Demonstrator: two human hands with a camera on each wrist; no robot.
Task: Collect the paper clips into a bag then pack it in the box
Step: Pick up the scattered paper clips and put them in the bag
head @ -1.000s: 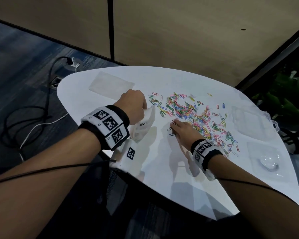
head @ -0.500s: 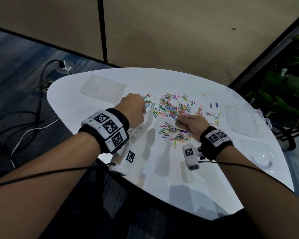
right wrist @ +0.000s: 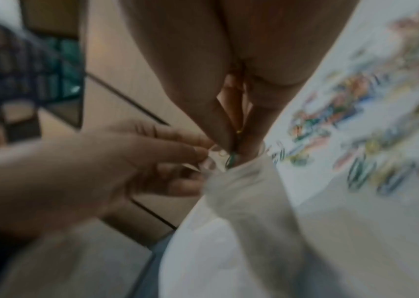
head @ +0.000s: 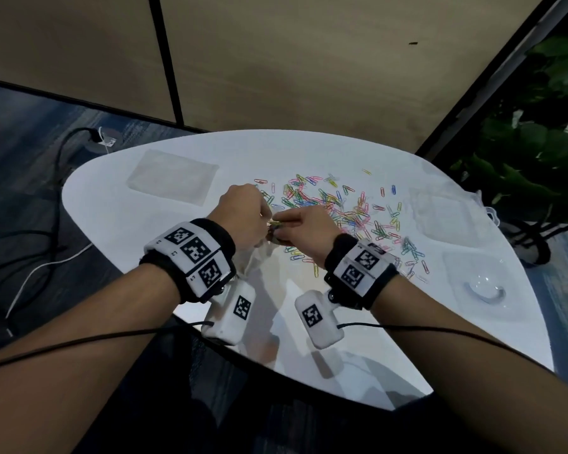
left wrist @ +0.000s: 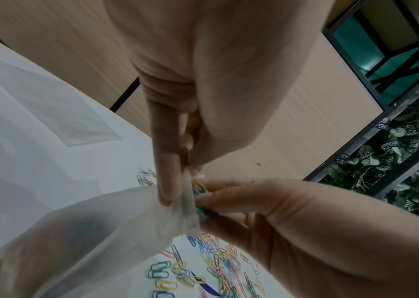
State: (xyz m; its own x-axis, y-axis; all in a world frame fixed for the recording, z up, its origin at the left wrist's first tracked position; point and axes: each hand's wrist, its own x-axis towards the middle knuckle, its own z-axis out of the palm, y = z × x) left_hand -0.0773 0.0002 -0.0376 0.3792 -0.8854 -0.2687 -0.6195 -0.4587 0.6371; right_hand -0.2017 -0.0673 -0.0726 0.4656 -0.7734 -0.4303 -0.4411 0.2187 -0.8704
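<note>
Left hand (head: 243, 213): pinches the mouth of the thin translucent plastic bag (left wrist: 96, 227), frame centre.
Right hand (head: 304, 229): fingers closed on a small bunch of coloured paper clips (left wrist: 199, 190) at the bag's opening.
Step advice: likely best to spread the mouth wider and release only once the clips are inside.
Loose coloured clips (head: 341, 204): scattered centre-right.
Clear plastic box (head: 446, 217): right edge of the table.
Surface: white rounded table (head: 112, 204); beige wall panels behind, plants at right.

Right wrist view blurs the paper clips (right wrist: 356, 125).

Loose paper clips (head: 341, 208) cover the table (head: 358, 362) past both hands; the near part stays bare.
</note>
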